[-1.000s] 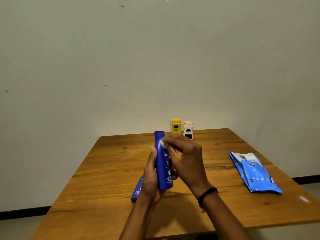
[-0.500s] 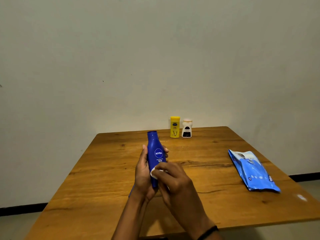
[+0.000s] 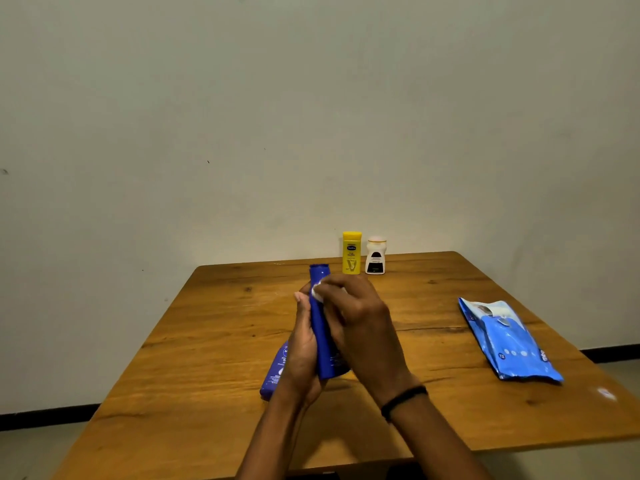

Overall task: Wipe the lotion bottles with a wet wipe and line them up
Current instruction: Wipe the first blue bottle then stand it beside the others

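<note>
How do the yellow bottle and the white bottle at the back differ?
The yellow plastic bottle is taller than the white plastic bottle. The yellow one's cap is flat, the white one's rounded. Both stand upright, side by side, at the wooden table's far edge.

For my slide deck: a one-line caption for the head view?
Left hand holds a blue bottle; right hand presses a white wipe near its top, over a wooden table.

From your left hand, bare table lies open at 9 to 11 o'clock. A lying blue Nivea bottle blocks 8. A yellow lotion bottle and a white bottle stand at 12 to 1, and a wet-wipe pack lies at 3.
</note>
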